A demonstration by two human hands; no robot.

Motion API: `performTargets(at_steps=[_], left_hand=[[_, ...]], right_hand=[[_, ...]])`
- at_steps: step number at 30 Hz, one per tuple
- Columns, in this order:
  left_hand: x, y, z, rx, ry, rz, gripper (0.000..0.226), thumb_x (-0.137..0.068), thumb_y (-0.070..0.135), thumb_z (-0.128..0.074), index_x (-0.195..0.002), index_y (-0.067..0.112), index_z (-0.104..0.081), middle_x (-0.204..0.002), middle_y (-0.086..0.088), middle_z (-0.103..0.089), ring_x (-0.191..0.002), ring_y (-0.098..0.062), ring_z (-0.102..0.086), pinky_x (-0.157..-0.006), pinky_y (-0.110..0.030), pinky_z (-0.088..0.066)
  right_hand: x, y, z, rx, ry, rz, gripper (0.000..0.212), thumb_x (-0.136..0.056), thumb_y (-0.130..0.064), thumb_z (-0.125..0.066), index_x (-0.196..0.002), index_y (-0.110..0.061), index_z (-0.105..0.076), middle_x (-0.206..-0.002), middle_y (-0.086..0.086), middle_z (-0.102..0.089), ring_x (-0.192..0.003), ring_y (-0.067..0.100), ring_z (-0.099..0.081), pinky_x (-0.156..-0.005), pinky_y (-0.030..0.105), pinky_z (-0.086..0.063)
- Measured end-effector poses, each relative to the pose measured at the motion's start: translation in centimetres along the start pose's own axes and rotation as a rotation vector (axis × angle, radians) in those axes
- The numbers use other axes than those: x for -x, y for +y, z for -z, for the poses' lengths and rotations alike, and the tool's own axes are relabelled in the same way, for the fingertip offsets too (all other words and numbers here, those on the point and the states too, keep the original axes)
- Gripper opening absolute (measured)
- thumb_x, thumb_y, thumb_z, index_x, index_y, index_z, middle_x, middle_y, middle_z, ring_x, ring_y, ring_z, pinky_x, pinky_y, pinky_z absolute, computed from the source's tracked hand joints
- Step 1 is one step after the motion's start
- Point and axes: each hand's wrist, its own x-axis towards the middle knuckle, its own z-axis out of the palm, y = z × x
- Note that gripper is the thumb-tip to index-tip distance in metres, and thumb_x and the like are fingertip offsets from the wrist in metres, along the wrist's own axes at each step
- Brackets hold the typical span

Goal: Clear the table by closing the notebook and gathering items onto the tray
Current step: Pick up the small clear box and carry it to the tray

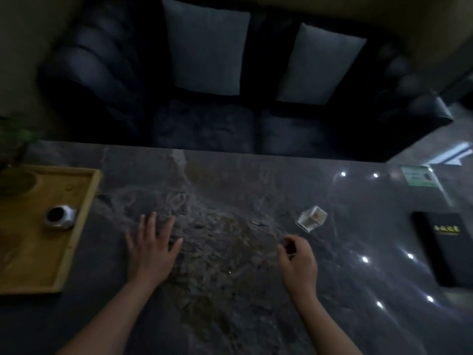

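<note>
The left hand [151, 249] lies released, its fingers straight and spread, on or just above the dark marble table [230, 180] near the middle. The right hand [297, 260] hovers to its right with fingers loosely curled; nothing shows in them, though the view is blurred. Just far of the right hand a small clear box [311, 218] sits tilted on the table, with something tan inside. The wooden tray [33, 254] is at the left edge, well apart from both hands, and a small silver pot [61, 217] with a dark mouth rests on it near its right rim. The black notebook [444, 249] lies closed at the far right of the table, off the tray. A green card [418, 176] lies beyond it. Past the table's far edge stands a dark sofa [102, 85] with two pale cushions [207, 47].
</note>
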Motion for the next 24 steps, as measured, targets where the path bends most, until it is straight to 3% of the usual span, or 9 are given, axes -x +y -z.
performTargets(at_steps=[4, 7, 10, 12, 14, 18, 24], left_hand=[[0.0, 0.0, -1.8, -0.056, 0.019, 0.003, 0.069, -0.084, 0.062, -0.033, -0.144, 0.03, -0.038, -0.153, -0.02, -0.032, -0.143, -0.042, -0.022, -0.109, -0.07, -0.013], [-0.1, -0.3, -2.3, -0.077, 0.035, 0.016, 0.068, -0.084, 0.062, -0.033, -0.144, 0.032, -0.036, -0.154, -0.018, -0.031, -0.144, -0.041, -0.021, -0.11, -0.068, -0.013], [-0.2, -0.5, -2.4, -0.088, 0.044, 0.026, 0.067, -0.084, 0.063, -0.032, -0.144, 0.034, -0.036, -0.154, -0.016, -0.032, -0.144, -0.039, -0.021, -0.111, -0.066, -0.013], [-0.2, -0.6, -2.5, -0.093, 0.051, 0.036, 0.066, -0.084, 0.064, -0.032, -0.144, 0.035, -0.036, -0.154, -0.015, -0.033, -0.144, -0.038, -0.022, -0.112, -0.064, -0.012], [-0.3, -0.6, -2.5, -0.093, 0.058, 0.044, 0.066, -0.084, 0.064, -0.033, -0.143, 0.036, -0.037, -0.154, -0.014, -0.033, -0.144, -0.038, -0.023, -0.112, -0.063, -0.012], [-0.3, -0.5, -2.5, -0.087, 0.067, 0.05, 0.065, -0.082, 0.063, -0.036, -0.142, 0.037, -0.039, -0.153, -0.013, -0.034, -0.143, -0.037, -0.023, -0.112, -0.063, -0.013], [-0.3, -0.5, -2.5, -0.076, 0.087, 0.045, 0.066, -0.081, 0.063, -0.037, -0.142, 0.037, -0.039, -0.153, -0.013, -0.034, -0.143, -0.037, -0.024, -0.113, -0.061, -0.01]], right_hand=[[-2.8, 3.1, 2.3, -0.006, 0.111, -0.231, 0.03, -0.079, -0.021, -0.079, -0.098, -0.014, -0.057, -0.09, 0.005, -0.06, -0.083, 0.027, -0.061, -0.068, 0.032, -0.042], [-5.9, 4.6, 2.8, 0.009, 0.079, -0.331, 0.059, -0.075, -0.024, -0.084, -0.121, -0.005, -0.052, -0.118, 0.014, -0.056, -0.107, 0.032, -0.057, -0.088, 0.04, -0.047], [-8.4, 5.1, 3.1, -0.038, 0.004, -0.341, 0.087, -0.074, -0.025, -0.085, -0.145, -0.01, -0.037, -0.139, 0.011, -0.049, -0.124, 0.031, -0.053, -0.104, 0.044, -0.044], [-9.6, 5.5, 2.9, -0.042, -0.024, -0.353, 0.094, -0.074, -0.029, -0.085, -0.15, -0.015, -0.032, -0.145, 0.008, -0.048, -0.13, 0.028, -0.049, -0.108, 0.043, -0.041], [-10.4, 5.8, 2.8, -0.045, -0.036, -0.358, 0.084, -0.074, -0.029, -0.084, -0.145, -0.02, -0.041, -0.14, 0.003, -0.054, -0.127, 0.026, -0.052, -0.105, 0.041, -0.043], [-10.8, 6.1, 2.5, -0.046, -0.019, -0.322, 0.036, -0.074, -0.027, -0.083, -0.105, -0.026, -0.065, -0.102, 0.002, -0.071, -0.099, 0.026, -0.067, -0.08, 0.034, -0.05], [-10.1, 5.9, 2.2, 0.089, 0.047, -0.096, 0.027, -0.072, -0.026, -0.084, -0.087, -0.017, -0.063, -0.086, 0.007, -0.069, -0.082, 0.028, -0.062, -0.067, 0.035, -0.046]])
